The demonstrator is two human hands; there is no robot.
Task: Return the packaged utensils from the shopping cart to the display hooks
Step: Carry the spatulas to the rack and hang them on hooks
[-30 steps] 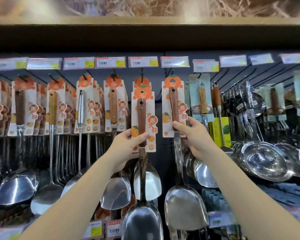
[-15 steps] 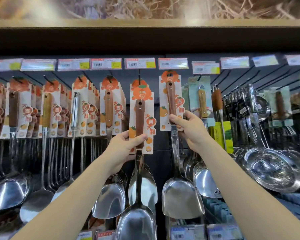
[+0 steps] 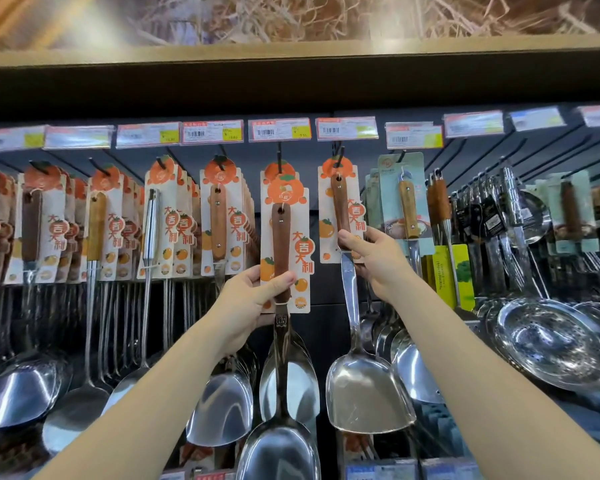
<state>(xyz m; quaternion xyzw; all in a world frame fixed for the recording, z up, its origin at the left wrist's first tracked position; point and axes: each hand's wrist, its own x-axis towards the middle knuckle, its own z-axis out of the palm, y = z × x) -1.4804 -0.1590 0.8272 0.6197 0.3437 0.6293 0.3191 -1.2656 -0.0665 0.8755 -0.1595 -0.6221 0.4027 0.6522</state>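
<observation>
Left hand [image 3: 253,299] grips the wood handle of the carded scoop [image 3: 284,237], thumb across the front. Its card top sits below the middle hook [image 3: 279,155], overlapping the hung card [image 3: 278,169] behind. Right hand [image 3: 374,258] pinches the carded spatula [image 3: 340,216] just to the right, card top at the right hook [image 3: 338,155]; can't tell if threaded. Suggest: raise the scoop, line its hole on the hook tip, push back level, release one pack at a time.

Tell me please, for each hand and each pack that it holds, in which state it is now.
left hand, grips the dark-handled pack at its handle's lower end.
dark-handled pack, upright, held below the center hook, not hung.
right hand, pinches the spatula pack at its handle's lower end.
spatula pack, upright, card top at the neighbouring hook; whether threaded, cannot tell.
</observation>
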